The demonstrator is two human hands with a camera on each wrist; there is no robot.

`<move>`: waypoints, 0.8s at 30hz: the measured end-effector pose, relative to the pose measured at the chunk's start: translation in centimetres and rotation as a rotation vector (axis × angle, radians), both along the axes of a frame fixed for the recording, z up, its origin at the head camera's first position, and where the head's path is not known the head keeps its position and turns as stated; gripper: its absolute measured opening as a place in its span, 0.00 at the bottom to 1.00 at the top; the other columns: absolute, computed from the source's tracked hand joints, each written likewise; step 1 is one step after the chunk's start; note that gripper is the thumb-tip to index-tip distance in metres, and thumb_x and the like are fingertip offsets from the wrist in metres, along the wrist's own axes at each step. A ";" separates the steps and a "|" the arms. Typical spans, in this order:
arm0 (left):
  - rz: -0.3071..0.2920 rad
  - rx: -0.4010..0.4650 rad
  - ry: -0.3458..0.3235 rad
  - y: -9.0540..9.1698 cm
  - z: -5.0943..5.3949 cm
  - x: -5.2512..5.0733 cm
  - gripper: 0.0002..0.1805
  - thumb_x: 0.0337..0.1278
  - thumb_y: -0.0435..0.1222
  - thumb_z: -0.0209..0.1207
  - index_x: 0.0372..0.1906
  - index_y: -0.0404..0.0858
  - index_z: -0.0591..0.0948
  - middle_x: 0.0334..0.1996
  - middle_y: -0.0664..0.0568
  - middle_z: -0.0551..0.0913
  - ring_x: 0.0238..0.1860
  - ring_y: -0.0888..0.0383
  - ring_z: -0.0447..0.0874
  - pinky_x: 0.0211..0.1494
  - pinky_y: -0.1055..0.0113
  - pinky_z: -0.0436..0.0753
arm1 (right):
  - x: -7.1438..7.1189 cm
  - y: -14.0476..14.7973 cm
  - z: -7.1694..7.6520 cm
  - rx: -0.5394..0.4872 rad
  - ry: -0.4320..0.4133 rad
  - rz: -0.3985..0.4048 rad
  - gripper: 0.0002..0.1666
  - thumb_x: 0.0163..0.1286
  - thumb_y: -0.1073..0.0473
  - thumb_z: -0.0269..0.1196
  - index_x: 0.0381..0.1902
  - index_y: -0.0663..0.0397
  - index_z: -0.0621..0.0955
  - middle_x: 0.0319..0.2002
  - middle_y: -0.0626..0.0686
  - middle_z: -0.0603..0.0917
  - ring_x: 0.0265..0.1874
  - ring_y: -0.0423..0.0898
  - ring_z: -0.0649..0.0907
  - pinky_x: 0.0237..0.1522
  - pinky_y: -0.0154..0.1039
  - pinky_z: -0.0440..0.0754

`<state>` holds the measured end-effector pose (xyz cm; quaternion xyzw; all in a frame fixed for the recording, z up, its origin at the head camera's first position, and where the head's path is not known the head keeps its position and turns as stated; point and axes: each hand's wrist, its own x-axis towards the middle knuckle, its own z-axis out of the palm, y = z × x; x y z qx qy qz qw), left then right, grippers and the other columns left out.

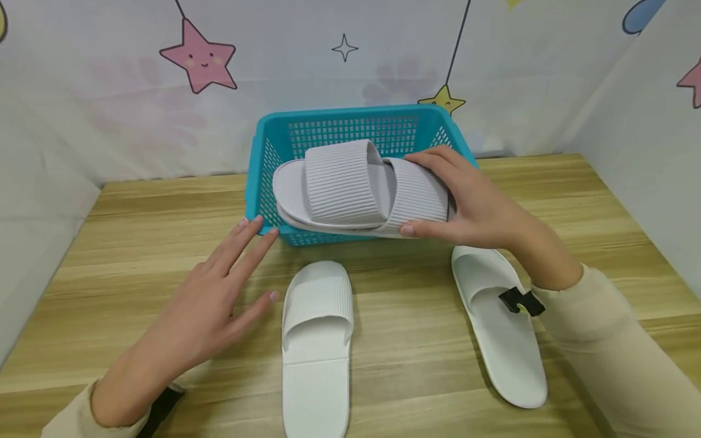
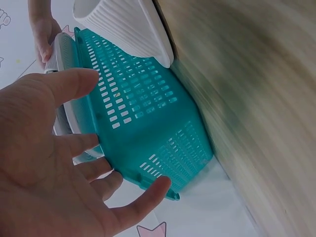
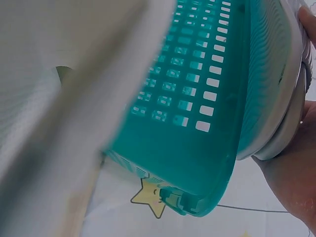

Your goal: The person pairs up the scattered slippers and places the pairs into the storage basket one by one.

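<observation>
A pair of light grey ribbed slippers [image 1: 345, 188], one partly over the other, lies across the top of the teal basket [image 1: 358, 113]. My right hand [image 1: 471, 201] grips their right end, thumb on the near side and fingers over the far side. By the basket's front left corner my left hand [image 1: 213, 298] is spread, fingertips at the rim, holding nothing. In the left wrist view its palm [image 2: 59, 163] faces the basket wall [image 2: 148, 113]. The right wrist view shows the slippers' soles [image 3: 281, 94] above the basket rim [image 3: 239, 98].
Two white slippers lie apart on the wooden table [image 1: 405, 340]: one [image 1: 316, 340] in front of the basket, the other [image 1: 504, 334] to the right, partly under my right wrist. Behind the basket hangs a white cloth [image 1: 296, 55] printed with stars.
</observation>
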<state>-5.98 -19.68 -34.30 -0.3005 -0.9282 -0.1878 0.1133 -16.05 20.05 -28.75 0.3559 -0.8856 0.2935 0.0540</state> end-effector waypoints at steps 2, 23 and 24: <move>0.000 -0.005 -0.001 0.0 0.0 0.0 0.51 0.62 0.42 0.72 0.86 0.45 0.59 0.85 0.45 0.55 0.83 0.37 0.55 0.67 0.27 0.73 | 0.1 -0.1 0.0 -0.004 -0.002 0.003 0.53 0.57 0.48 0.81 0.77 0.48 0.71 0.69 0.50 0.74 0.61 0.47 0.73 0.55 0.51 0.76; 0.005 -0.050 -0.002 0.0 0.4 0.2 0.52 0.64 0.43 0.71 0.86 0.44 0.56 0.85 0.42 0.53 0.84 0.37 0.53 0.65 0.27 0.75 | 0.5 -0.7 1.9 0.004 0.019 0.014 0.53 0.57 0.50 0.81 0.78 0.50 0.70 0.67 0.51 0.73 0.58 0.46 0.75 0.52 0.47 0.77; 0.008 -0.053 -0.004 0.0 0.4 0.2 0.52 0.64 0.44 0.71 0.87 0.44 0.55 0.86 0.43 0.53 0.84 0.38 0.53 0.64 0.27 0.75 | 0.4 -0.7 2.0 0.004 0.020 0.016 0.53 0.57 0.50 0.81 0.78 0.51 0.70 0.67 0.50 0.73 0.58 0.46 0.75 0.53 0.47 0.77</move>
